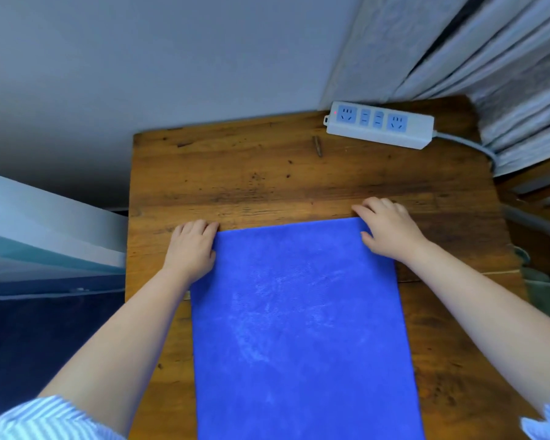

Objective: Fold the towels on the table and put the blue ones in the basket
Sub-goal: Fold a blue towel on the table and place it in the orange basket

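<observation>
I see the blue towel (299, 328) flat on the tabletop (267, 173). My left hand (192, 247) and right hand (386, 228) pinch its far corners, fingers curled, both forearms stretched forward.

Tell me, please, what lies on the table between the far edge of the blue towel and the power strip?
Only bare wooden table between the blue towel and power strip, apart from a small brown stick-like piece, seen in the head view.

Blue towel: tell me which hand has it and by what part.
Both hands are on the blue towel at its far corners: left hand at the far-left corner, right hand at the far-right. Whether the fingers pinch the cloth or only press it cannot be told.
</observation>
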A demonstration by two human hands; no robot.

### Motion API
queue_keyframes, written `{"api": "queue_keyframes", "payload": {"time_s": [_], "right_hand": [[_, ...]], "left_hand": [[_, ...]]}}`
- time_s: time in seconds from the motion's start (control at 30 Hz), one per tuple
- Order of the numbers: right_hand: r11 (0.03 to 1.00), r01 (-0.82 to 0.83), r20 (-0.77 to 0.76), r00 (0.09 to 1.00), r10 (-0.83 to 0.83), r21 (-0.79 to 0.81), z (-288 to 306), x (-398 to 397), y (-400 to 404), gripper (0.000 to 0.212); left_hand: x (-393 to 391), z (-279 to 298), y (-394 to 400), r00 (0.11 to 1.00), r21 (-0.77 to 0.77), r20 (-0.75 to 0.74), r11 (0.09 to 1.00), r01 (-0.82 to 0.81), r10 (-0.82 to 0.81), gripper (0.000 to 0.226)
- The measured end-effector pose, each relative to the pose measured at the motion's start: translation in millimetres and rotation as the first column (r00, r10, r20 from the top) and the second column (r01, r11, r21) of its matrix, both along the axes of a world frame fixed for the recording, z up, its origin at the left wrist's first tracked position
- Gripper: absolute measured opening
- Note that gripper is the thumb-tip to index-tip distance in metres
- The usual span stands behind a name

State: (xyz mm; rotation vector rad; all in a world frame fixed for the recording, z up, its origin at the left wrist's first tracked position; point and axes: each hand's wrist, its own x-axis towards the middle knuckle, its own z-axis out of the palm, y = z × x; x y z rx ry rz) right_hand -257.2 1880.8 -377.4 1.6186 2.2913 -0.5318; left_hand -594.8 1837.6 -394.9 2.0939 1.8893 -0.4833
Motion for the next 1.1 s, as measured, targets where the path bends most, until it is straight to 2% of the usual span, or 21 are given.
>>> {"api": "queue_keyframes", "payload": {"time_s": [0.1,0.2,0.37,0.5,0.7,0.9,1.0,1.1], "right_hand": [[0.997,0.043,0.071,0.997,-0.039,-0.062,6,-4,9,0.047],[0.993,0.041,0.087,0.996,-0.031,-0.111,12,-5,17,0.030],[0.992,-0.002,-0.002,1.000,0.002,-0.130,27,4,10,0.011],[0.997,0.003,-0.103,0.995,-0.010,-0.076,49,13,-17,0.015],[0.997,0.035,-0.141,0.990,-0.025,0.067,79,22,-94,0.016],[0.987,0.026,-0.073,0.997,-0.015,0.161,96,32,-181,0.016],[0.985,0.024,-0.045,0.999,-0.017,0.168,93,36,-219,0.019],[0.986,0.022,-0.027,0.999,-0.018,0.168,84,39,-255,0.019]], "left_hand": [[1,5,6,0.998,-0.016,-0.070,1.000,-0.007,0.006,0.048],[1,11,8,0.993,-0.035,-0.116,0.999,-0.007,0.003,0.038],[-7,27,-11,0.988,-0.005,-0.152,1.000,0.004,-0.005,0.026],[-14,48,-40,0.998,0.088,-0.056,0.996,0.012,-0.007,0.018],[-23,76,-106,0.995,0.182,0.066,0.982,0.055,-0.068,0.020],[-20,97,-190,0.953,0.292,0.198,0.942,0.165,-0.229,0.012],[-16,96,-226,0.940,0.266,0.190,0.937,0.227,-0.282,0.017],[-14,89,-255,0.951,0.193,0.163,0.954,0.230,-0.262,0.011]]}}
